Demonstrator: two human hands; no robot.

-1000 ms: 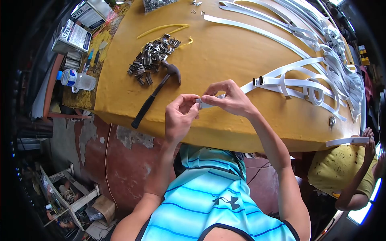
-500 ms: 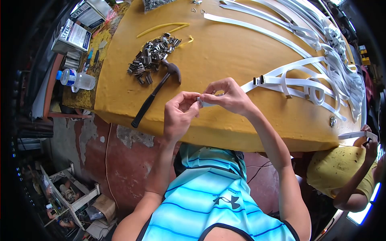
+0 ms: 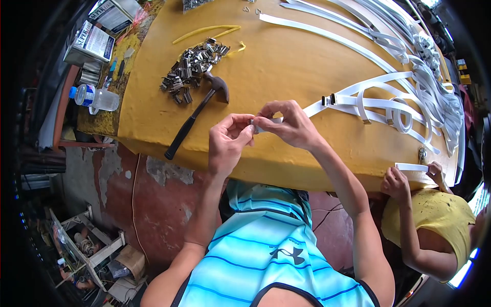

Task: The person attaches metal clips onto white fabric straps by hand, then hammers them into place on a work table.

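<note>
My left hand [image 3: 228, 144] pinches a small metal clip [image 3: 251, 122] between thumb and fingertips, at the end of a white strap [image 3: 314, 109]. Close beside it, my right hand [image 3: 287, 124] has the strap between thumb and curled fingers. From there the strap runs up to the right, towards two dark metal buckles on other straps. My fingers partly hide the clip, so how far it sits on the strap cannot be made out. A hammer [image 3: 188, 134] lies left of my hands, its head against a pile of metal clips [image 3: 190, 70].
White straps [image 3: 335, 39] spread across the right of the yellow-covered table [image 3: 286, 61]. Yellow strips [image 3: 206, 35] lie behind the clips. A water bottle [image 3: 102, 99] and tins [image 3: 91, 43] stand at left. At right, a person in a yellow shirt [image 3: 432, 217] holds a white strap [image 3: 411, 167].
My hands stay almost in place, still pinching the clip and strap. The person at right has moved both hands inward over the table edge, with the strap stretched between them.
</note>
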